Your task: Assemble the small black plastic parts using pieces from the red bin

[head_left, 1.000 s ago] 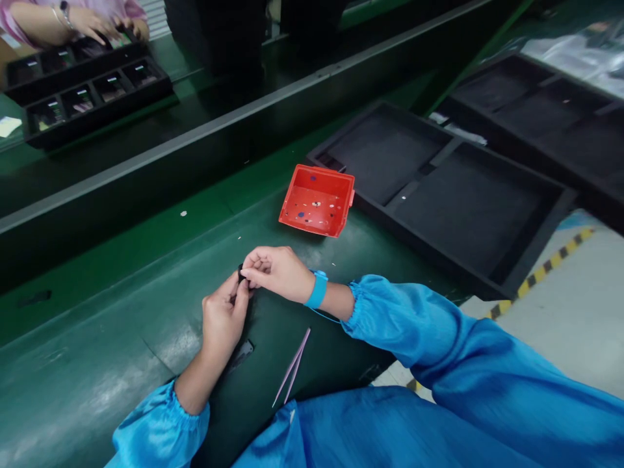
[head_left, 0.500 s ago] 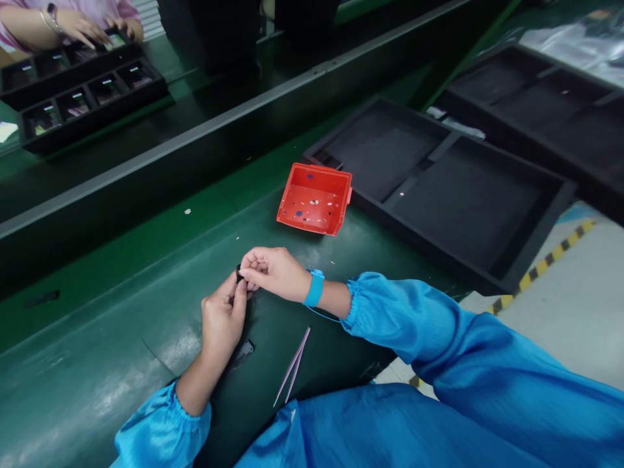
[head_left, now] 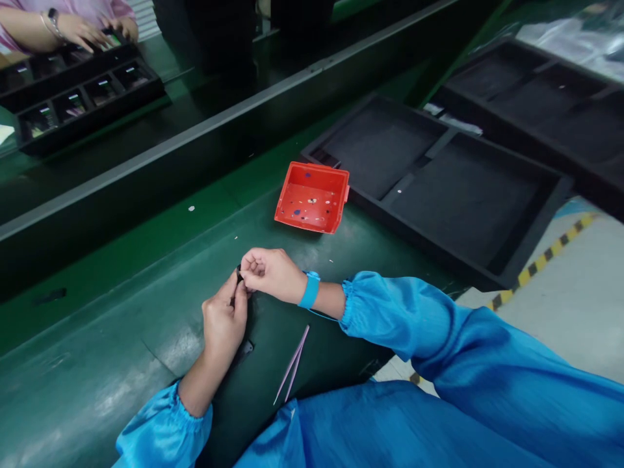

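A small black part (head_left: 238, 274) is pinched between the fingertips of the left hand (head_left: 223, 320) and the right hand (head_left: 271, 274), just above the dark green work surface. Only a sliver of it is seen, since most of it is covered by the fingers, so its shape and pose cannot be told. It is held at the point where the two hands meet, with the left hand reaching up from below and the right hand curled over it from the right.
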Demonstrator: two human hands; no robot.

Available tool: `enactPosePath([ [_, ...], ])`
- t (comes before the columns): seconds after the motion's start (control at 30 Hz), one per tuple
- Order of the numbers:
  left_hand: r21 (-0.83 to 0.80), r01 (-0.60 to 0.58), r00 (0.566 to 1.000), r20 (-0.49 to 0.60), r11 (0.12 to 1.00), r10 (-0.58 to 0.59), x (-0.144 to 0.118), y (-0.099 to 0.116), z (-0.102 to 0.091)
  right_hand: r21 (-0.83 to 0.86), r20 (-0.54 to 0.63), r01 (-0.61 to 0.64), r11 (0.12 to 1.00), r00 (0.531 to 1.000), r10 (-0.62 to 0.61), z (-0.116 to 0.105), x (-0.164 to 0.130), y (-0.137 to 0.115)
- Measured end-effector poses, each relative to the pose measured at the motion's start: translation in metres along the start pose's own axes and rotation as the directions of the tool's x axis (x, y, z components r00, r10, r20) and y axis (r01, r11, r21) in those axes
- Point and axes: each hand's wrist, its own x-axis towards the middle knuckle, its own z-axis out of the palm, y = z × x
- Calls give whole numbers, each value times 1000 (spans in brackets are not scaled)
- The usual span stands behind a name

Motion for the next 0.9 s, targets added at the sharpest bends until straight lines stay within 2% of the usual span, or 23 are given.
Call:
enactPosePath([
  [0.1,-95,53,998,25,994,-51,3,0,0,40,-35,-44,998,998,45,3,1,3],
  [0.2,-342,189,981,105,920,-163,9,1,1,136,-35,-61,989,997,66,5,3,7],
  [0.27,-482,261,965,144,836,-218,12,2,1,142,-66,-24,990,997,33,5,3,8],
  [0.37,-595,308,951,184,742,-247,14,2,2,16,-205,84,996,976,-79,2,3,5],
  [0.43,-629,320,947,208,709,-243,14,1,1,-81,-206,143,986,966,-157,-1,3,2],
  [0.53,-632,312,950,230,709,-213,13,1,0,-141,-69,188,972,978,-199,-4,3,-2],
  [0.7,-613,301,948,274,731,-161,12,-1,-1,-156,-38,145,977,988,-153,-5,3,-6],
  [0.9,-617,305,947,276,725,-163,13,-1,-2,-89,-10,118,989,993,-120,-5,5,-6],
])
